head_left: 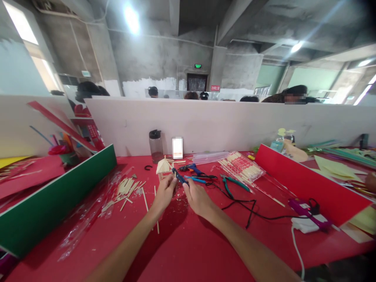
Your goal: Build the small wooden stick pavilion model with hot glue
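Light from a high window (19, 21) at left and a flaring white ceiling lamp (132, 19) offset the dim gray ceiling (249, 23), while a second lamp (297, 47) at right sends a pale streak toward the darkened upper corner. Soft shadow falls across the red surface (182, 258) beneath the hands (197, 196), whose finest detail appears slightly smeared. Wide-angle distortion stretches the green panel (64, 192) and red panel (308, 184) toward the edges. Coarse pixelation covers a glowing white screen (177, 145).
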The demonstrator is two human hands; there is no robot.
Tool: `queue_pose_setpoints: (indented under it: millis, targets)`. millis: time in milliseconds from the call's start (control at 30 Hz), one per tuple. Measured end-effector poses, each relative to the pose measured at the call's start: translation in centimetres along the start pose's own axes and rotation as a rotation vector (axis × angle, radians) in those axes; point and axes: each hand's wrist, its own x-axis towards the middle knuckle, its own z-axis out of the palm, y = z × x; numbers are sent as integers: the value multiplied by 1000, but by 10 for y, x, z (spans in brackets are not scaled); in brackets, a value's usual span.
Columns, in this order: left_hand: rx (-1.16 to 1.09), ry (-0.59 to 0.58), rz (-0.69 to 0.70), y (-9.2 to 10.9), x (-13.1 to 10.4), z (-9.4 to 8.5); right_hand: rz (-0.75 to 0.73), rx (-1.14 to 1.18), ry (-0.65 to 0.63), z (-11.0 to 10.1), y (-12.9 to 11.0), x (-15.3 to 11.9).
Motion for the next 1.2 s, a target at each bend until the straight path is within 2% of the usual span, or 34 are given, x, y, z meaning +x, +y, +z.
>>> queue_pose_setpoints:
  millis: [200, 533, 800, 1200]
  targets:
    - [-30, 4, -8, 4, -1, 2, -1, -44, 15, 3, 1, 1]
    - [-48, -1, -10, -10, 2, 2, 60, -221, -35, -3, -6, 1]
    - [-74, 50, 17, -1, -1, 6, 91, -390, -19, -2, -8, 4]
    - [-50, 116, 47, -2, -5, 11, 77, -396, -29, -5, -5, 8]
